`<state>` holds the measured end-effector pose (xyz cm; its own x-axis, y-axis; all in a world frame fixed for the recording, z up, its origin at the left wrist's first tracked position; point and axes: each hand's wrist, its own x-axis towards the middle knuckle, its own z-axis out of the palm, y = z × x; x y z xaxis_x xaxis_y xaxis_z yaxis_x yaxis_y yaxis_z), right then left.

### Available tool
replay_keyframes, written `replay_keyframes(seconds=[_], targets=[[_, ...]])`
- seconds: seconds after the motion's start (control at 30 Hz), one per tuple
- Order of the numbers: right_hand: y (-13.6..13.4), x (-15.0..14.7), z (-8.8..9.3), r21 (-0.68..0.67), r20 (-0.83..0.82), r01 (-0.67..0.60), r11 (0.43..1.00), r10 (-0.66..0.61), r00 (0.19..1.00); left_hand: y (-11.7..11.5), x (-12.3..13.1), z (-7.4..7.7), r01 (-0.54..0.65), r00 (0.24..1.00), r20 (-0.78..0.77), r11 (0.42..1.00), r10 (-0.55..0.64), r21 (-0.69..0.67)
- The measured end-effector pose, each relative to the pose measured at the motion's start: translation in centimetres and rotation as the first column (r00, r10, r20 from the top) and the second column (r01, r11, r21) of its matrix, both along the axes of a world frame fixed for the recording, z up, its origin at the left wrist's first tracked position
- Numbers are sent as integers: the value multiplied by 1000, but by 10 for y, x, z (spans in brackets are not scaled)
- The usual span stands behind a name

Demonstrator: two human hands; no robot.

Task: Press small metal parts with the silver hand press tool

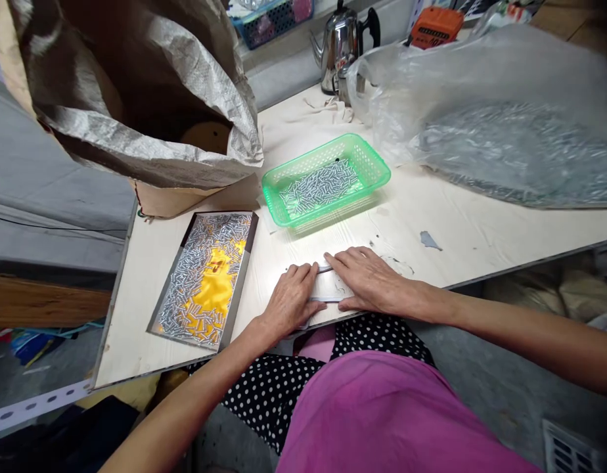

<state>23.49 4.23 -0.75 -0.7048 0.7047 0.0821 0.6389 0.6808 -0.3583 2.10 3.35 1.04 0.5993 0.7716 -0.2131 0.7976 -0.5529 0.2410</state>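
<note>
My left hand (291, 299) and my right hand (367, 279) lie side by side, palms down, on a small flat white piece (330, 287) at the near edge of the pale table (461, 230). The fingers of both hands are stretched out and press on it. Behind them stands a green plastic basket (372, 161) holding several small silvery metal pieces. To the left lies a flat metal tray (239, 276) with a yellow bottom, covered with many of the same pieces.
A big crumpled paper sack (150, 98) stands at the back left. A clear plastic bag (505, 118) full of metal pieces fills the right. A steel kettle (340, 46) stands at the back.
</note>
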Motion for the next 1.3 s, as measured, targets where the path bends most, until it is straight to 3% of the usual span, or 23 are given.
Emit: replay_keyframes(seconds=[0.2, 0.4, 0.53, 0.63, 0.8, 0.97, 1.17, 1.23, 1.3], targets=[[16, -6, -1, 34, 88, 13, 999, -15, 996, 6, 2, 1, -83, 995, -49, 996, 85, 40], [32, -27, -8, 13, 104, -125, 992, 124, 987, 8, 2, -1, -197, 977, -80, 980, 199, 38], [30, -28, -6, 23, 124, -80, 997, 76, 989, 7, 1, 1, -219, 969, -107, 975, 223, 44], [33, -18, 0, 22, 108, -81, 996, 78, 991, -4, -2, -4, -216, 975, -34, 971, 221, 106], [43, -9, 6, -18, 168, -101, 995, 103, 980, -47, 1, -30, -194, 977, 134, 947, 164, 257], [56, -24, -3, 104, 177, -36, 994, 18, 984, -75, 10, -42, -153, 962, 256, 964, 96, 216], [65, -44, -1, 189, 165, 24, 982, -56, 985, -78, 9, -43, -180, 942, 315, 966, 115, 186], [53, -58, 5, 213, 181, -62, 975, 23, 983, -78, 9, -46, -171, 944, 316, 963, 99, 208], [37, -77, 11, 212, 186, -264, 941, 227, 956, -78, 10, -51, -155, 948, 306, 963, 82, 222]])
